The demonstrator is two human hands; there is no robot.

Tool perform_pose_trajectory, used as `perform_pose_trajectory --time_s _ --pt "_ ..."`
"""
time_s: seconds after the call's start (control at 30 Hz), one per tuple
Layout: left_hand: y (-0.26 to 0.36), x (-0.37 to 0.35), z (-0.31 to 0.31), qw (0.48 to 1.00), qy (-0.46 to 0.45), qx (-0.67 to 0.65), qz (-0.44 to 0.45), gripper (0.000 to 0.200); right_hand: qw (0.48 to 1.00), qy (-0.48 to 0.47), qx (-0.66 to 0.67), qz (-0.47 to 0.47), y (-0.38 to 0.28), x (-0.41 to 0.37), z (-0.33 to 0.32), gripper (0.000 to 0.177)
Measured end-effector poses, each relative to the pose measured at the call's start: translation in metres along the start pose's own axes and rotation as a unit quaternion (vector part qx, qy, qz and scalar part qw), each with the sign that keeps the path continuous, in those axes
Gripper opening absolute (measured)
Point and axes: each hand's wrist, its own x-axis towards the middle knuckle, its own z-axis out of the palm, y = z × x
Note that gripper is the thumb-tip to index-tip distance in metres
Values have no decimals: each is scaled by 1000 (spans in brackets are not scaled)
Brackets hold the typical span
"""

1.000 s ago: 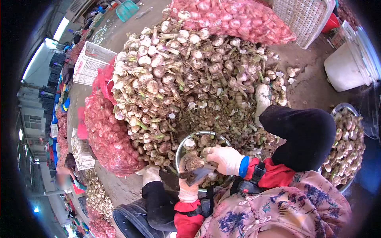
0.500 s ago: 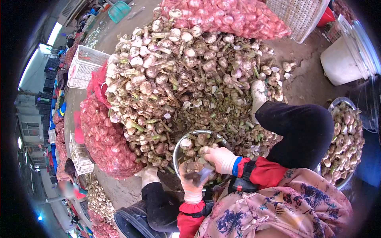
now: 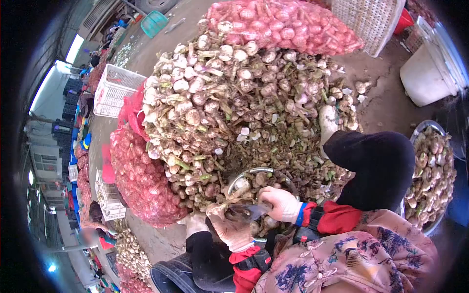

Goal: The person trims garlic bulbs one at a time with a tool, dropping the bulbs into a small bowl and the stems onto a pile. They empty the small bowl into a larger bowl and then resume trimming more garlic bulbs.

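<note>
My left hand (image 3: 232,230), in a pale glove, is closed around a garlic bulb (image 3: 218,209), which its fingers partly cover. My right hand (image 3: 281,203), gloved too, grips a grey bladed cutting tool (image 3: 248,211); blur hides its exact kind. The blade lies across the gap between my hands, close to the garlic. Below them, between my legs, stands a round metal bowl (image 3: 291,184) with garlic bulbs inside. A large heap of stemmed garlic (image 3: 210,93) spreads in front of it, with loose trimmings (image 3: 293,161) nearer the bowl.
Red net sacks of garlic (image 3: 141,176) (image 3: 288,27) border the heap. White crates (image 3: 117,90) stand at left. To the right are a white bucket (image 3: 422,78) and a second full basin (image 3: 430,229). Another person (image 3: 93,219) is far left.
The view has shifted, so the scene sits further right and lower. My left hand has turned, and the blade now lies more level between my hands.
</note>
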Motion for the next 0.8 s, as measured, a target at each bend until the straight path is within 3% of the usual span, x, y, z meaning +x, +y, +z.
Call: perform_pose_trajectory --time_s 0.07,0.17,0.23,0.27,0.3,0.33,0.37,0.43,0.47,0.5,0.57,0.6,0.63,0.67,0.7,0.73,0.77,0.8 --pt "-10 -8 16 999 -30 -27 -16 43 999 -5 -4 33 -7 4 0 20" --pt "-31 -6 26 998 -40 -36 26 44 997 41 39 43 -3 12 5 22" --pt "-30 -9 28 996 -61 -67 -10 43 997 6 45 59 31 16 15 25" --pt "-31 -11 34 998 -8 57 25 40 996 -24 24 85 42 12 14 25" --pt "-37 -12 34 939 -46 316 125 37 993 -56 1 107 48 12 9 26" --pt "-42 -13 35 807 -30 540 238 33 990 -72 12 119 47 9 6 27" --pt "-40 -9 23 695 -63 655 290 29 986 -85 29 144 46 5 3 26" --pt "-28 -4 -1 922 -43 369 111 24 985 -102 -15 137 62 1 5 26" --pt "-21 -1 0 982 -24 183 49 21 977 -44 40 207 83 -5 6 26" --pt "-8 -7 34 998 -35 -33 33 20 956 11 97 276 113 -15 11 26" --pt "10 -4 31 985 -69 150 51 26 913 126 89 378 209 -14 35 30" --pt "19 -3 30 966 -85 237 65 30 896 178 172 368 192 -2 21 32" --pt "23 -2 10 955 -68 287 27 33 869 231 252 357 164 10 -3 33" --pt "22 -1 -26 940 -47 335 -50 37 867 277 227 348 149 21 -13 35" --pt "19 4 -61 916 -51 381 -117 40 820 315 306 368 148 24 -13 33" --pt "17 19 -87 888 -73 432 -139 43 821 300 327 358 142 26 -14 33" --pt "24 33 -85 831 -154 528 -82 33 822 286 347 350 133 26 -13 32" --pt "34 55 -70 744 -45 667 -6 33 831 269 332 357 123 28 -11 31"
